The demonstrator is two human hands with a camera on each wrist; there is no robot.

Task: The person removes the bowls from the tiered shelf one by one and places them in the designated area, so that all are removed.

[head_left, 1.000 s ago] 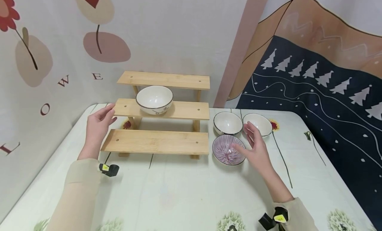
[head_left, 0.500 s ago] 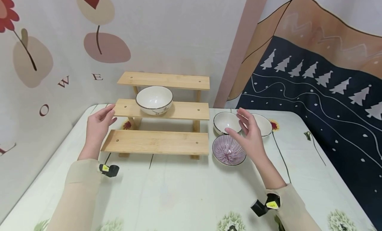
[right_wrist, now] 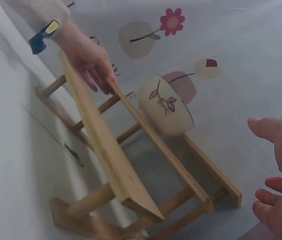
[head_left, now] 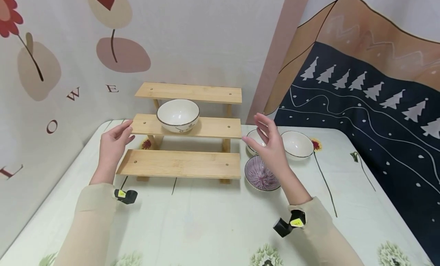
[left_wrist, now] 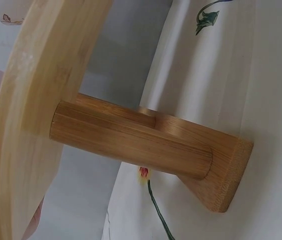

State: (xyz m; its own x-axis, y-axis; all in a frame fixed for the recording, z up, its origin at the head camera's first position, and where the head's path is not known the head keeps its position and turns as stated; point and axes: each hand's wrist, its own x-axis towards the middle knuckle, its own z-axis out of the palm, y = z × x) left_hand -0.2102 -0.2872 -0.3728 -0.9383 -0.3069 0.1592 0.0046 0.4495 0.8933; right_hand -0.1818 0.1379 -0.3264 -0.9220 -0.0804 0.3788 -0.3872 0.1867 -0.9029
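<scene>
A three-step wooden rack stands on the table. My left hand grips the left end of its middle step; in the left wrist view, fingers show behind the wooden board. On that step sits a white bowl with a dark rim and a leaf pattern outside. My right hand, fingers spread and holding nothing, hovers just right of the rack. It overlaps a white bowl and a purple-striped bowl in the head view, partly hiding both. Another white bowl stands to its right.
The table wears a pale flowered cloth. Behind the rack hangs a light printed curtain, and a dark cloth with white trees hangs on the right. The rack's top step rises close to the curtain.
My right hand has moved left and away from me, from over the bowls on the right toward the rack. The left hand, the rack and the bowls have stayed put.
</scene>
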